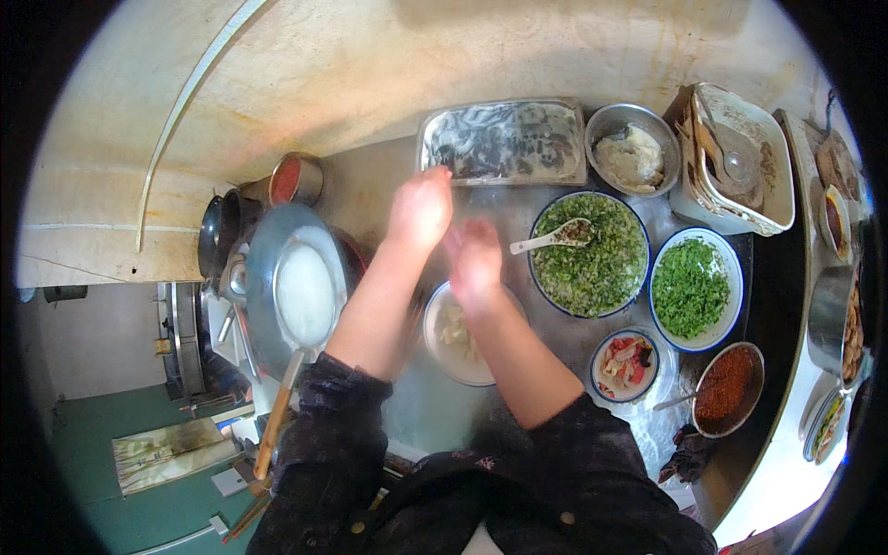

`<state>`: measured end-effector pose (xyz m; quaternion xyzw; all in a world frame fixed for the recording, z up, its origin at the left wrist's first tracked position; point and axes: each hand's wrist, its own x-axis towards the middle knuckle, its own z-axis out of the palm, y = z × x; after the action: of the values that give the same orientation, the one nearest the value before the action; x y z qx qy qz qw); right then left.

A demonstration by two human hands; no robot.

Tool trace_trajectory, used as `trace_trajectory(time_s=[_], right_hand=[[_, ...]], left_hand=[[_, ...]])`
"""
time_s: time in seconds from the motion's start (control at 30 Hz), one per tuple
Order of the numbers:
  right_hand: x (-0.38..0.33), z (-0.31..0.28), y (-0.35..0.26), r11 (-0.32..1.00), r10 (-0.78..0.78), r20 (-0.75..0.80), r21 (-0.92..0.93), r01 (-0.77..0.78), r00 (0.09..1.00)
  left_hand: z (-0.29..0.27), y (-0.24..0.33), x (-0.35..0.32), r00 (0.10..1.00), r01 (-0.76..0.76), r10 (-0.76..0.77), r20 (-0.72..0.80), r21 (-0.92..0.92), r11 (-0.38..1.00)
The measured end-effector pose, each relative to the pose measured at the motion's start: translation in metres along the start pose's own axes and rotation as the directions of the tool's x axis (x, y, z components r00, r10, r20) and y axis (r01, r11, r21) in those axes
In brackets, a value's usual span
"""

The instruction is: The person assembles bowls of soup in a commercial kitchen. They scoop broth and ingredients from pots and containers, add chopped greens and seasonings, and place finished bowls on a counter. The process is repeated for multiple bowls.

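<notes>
My left hand [421, 211] is raised near the front-left corner of a shallow metal tray [585, 166] with a white, floury coating inside. Its fingers look closed, and whatever they may hold is hidden. Just to its right and a little nearer, my right hand [474, 257] is smeared by motion, so its fingers cannot be made out. Partly behind my right forearm stands a white bowl [435, 359] with pale pieces in it. To the right, a blue-rimmed bowl [534, 268] of chopped green filling has a white spoon [532, 245] resting in it.
At left, a wok [264, 277] holds whitish contents; a wooden handle [277, 421] extends from it. A metal bowl [672, 139] of dough stands behind the filling. Rightward are a bowl of chopped greens [689, 287], a small bowl [599, 379] and a red-spice bowl [735, 388].
</notes>
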<state>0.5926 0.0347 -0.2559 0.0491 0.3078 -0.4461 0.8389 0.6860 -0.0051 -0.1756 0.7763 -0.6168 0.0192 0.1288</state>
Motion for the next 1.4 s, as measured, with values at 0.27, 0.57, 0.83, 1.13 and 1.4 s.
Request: trace_trajectory(time_s=[0.27,0.57,0.83,1.13,1.4], right_hand=[[0.074,0.027,-0.001,0.979,-0.173,0.012,0.116,0.170,0.985],[0.079,0.023,-0.001,0.932,-0.209,0.154,0.330,0.149,0.966],[0.086,0.022,0.004,0.946,-0.251,0.173,0.253,0.203,0.952],[0.077,0.025,-0.001,0.945,-0.201,0.068,0.276,0.175,0.977],[-0.008,0.032,-0.006,0.997,-0.038,0.062,-0.061,0.041,0.997]], left_hand=[[0.000,0.023,0.036,0.974,0.128,-0.136,0.182,0.056,0.990],[-0.004,0.062,0.043,0.961,-0.037,0.133,0.244,-0.365,0.930],[-0.025,0.048,0.029,0.948,0.168,0.044,0.315,-0.613,0.772],[0.001,0.046,0.024,0.962,0.194,-0.018,0.273,-0.635,0.748],[-0.065,0.020,-0.028,0.938,0.220,-0.315,0.146,-0.952,0.213]])
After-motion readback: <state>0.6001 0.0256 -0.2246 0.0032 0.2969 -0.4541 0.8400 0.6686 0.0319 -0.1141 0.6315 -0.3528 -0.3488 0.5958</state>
